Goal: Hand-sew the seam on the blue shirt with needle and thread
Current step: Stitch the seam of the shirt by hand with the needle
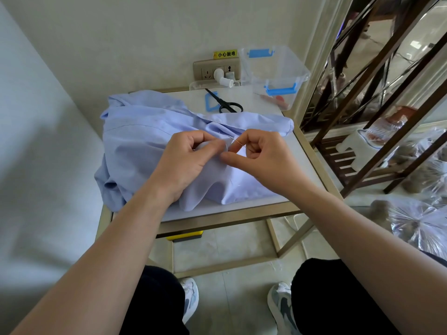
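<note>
**Blue shirt** [135,141]: bunched over the left and middle of a small white-topped table [261,105], with part hanging past the near-left edge.

**Left hand** [191,155]: fingers curled, pinching a raised fold of the shirt near the table's middle.

**Needle** [238,142]: slants between the two hands just right of that fold, its forward end at the cloth beside the left fingertips. The thread is too fine to make out.

**Right hand** [263,153]: curled fingers grasp the needle's rear end. The thumb reaches leftward and touches the fabric just beside the left hand.

**Behind the hands:** past the shirt's far edge, black scissors [227,105] lie closed on bare tabletop, blades crossing a blue rectangular frame [210,102]. On the wall beyond are a socket plate [208,71] with a white plug [223,77] and a yellow label [225,54] above it.

**Far-right corner of the table:** an open-topped clear plastic box [278,66] with blue latches. A reddish item [280,100] shows at its near wall; its kind cannot be told.

**Right of the table:** a dark wooden rack [362,122], with clear bags [420,223] on the floor.
</note>
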Tool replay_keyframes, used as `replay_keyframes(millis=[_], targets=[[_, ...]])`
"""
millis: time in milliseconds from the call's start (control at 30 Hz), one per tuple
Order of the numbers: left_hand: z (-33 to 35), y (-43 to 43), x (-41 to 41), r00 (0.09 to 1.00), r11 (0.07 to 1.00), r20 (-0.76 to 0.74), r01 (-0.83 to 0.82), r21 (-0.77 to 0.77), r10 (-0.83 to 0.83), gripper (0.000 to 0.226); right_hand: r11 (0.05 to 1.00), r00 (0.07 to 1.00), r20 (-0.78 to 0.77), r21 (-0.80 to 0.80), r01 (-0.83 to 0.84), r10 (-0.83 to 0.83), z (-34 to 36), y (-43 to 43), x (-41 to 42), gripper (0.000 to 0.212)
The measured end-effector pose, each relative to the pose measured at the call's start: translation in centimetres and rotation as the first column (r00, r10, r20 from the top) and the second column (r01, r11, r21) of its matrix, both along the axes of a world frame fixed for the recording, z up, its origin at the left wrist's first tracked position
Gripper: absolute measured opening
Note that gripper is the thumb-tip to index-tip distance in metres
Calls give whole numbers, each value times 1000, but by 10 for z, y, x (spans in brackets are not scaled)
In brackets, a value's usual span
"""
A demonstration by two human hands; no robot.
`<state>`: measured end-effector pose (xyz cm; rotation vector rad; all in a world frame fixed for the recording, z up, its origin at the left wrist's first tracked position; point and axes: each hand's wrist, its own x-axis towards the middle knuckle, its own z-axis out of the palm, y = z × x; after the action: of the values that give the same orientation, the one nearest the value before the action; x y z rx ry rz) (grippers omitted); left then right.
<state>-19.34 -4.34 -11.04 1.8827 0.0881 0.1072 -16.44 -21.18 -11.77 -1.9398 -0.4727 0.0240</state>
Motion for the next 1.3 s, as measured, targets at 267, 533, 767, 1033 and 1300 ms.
replay_keyframes(millis=[267, 533, 767, 1033, 1300], targets=[[-1, 4, 1, 999, 999, 4, -39, -19, 39, 16, 781, 814, -324, -260, -567, 483, 25, -18, -1, 8], [-3, 5, 0, 1000, 999, -14, -11, -33, 11, 17, 985, 946, -290, -53, -164, 142, 18, -13, 4, 20], [-2, 1, -1, 999, 999, -14, 33, -39, -34, 18, 997, 992, -118, -55, -59, 52, 9, -1, -1, 19], [-2, 3, 0, 1000, 1000, 1, -11, -10, 11, 20, 834, 842, -309, -202, -513, 442, 26, -16, -3, 12], [0, 5, -1, 1000, 999, -13, 11, -47, -12, 16, 978, 958, -231, -85, -192, 168, 22, -22, 9, 12]])
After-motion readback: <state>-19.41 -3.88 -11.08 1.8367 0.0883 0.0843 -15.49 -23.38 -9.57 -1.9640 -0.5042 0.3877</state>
